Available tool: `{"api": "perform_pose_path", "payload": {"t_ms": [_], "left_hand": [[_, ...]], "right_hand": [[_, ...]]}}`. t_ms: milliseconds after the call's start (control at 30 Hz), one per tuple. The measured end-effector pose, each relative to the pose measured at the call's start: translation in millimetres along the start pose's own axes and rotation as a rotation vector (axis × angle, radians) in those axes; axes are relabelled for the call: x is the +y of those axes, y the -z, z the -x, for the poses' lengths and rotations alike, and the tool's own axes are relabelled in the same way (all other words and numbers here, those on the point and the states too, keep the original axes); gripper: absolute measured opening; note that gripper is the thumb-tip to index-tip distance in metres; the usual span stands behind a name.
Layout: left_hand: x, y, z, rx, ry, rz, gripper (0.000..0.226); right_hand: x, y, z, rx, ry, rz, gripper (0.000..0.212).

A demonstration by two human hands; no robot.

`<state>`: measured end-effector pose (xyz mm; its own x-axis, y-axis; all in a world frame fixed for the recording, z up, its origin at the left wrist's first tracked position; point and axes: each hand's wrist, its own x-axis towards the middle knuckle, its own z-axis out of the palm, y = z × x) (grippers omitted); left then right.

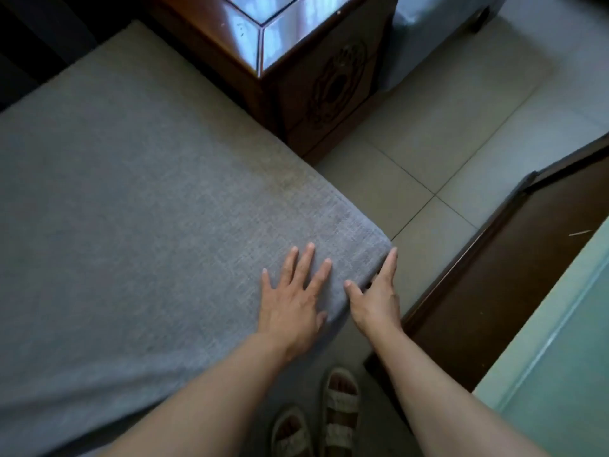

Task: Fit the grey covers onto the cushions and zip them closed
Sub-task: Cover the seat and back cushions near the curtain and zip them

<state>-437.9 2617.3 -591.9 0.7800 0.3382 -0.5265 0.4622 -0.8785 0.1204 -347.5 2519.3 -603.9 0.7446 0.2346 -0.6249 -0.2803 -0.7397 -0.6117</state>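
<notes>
grip: left hand [293, 298] flat, open on grey cover [138, 199]; right hand [375, 291] straight-fingered against corner side | advice: smooth outward, square corner

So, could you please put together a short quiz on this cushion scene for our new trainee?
1. True or false: the left hand lies flat on top of the cushion.
2. Where is the right hand? A) on the wooden cabinet B) at the cushion's near corner, along its side edge C) on the floor
3. Fill in: the cover on the cushion is ____ in colour.

Key: 1 true; 2 B; 3 grey.
</notes>
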Motion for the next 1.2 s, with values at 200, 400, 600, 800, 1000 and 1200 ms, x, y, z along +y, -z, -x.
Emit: {"api": "perform_pose_path", "payload": {"t_ms": [200,400,600,800,1000,1200], "left_hand": [[-7,-40,48,0.062,0.048,0.031,0.083],[-19,-89,103,0.318,0.195,0.024,0.104],[-6,-132,143,0.556,0.38,-0.062,0.1],[-10,-156,161,0.642,0.449,-0.109,0.073],[-31,-147,151,0.848,0.363,-0.056,0.023],[-31,-147,168,0.901,0.333,-0.041,0.013]], "right_hand": [[27,-24,34,-0.034,0.16,0.119,0.096],[56,-46,57,-0.144,0.23,0.149,0.083],[89,-47,81,-0.276,0.449,0.248,0.089],[113,-71,98,-0.154,0.634,0.459,0.079],[110,-98,94,0.196,1.087,0.653,0.064],[101,-112,86,0.394,1.24,0.676,0.025]]}}
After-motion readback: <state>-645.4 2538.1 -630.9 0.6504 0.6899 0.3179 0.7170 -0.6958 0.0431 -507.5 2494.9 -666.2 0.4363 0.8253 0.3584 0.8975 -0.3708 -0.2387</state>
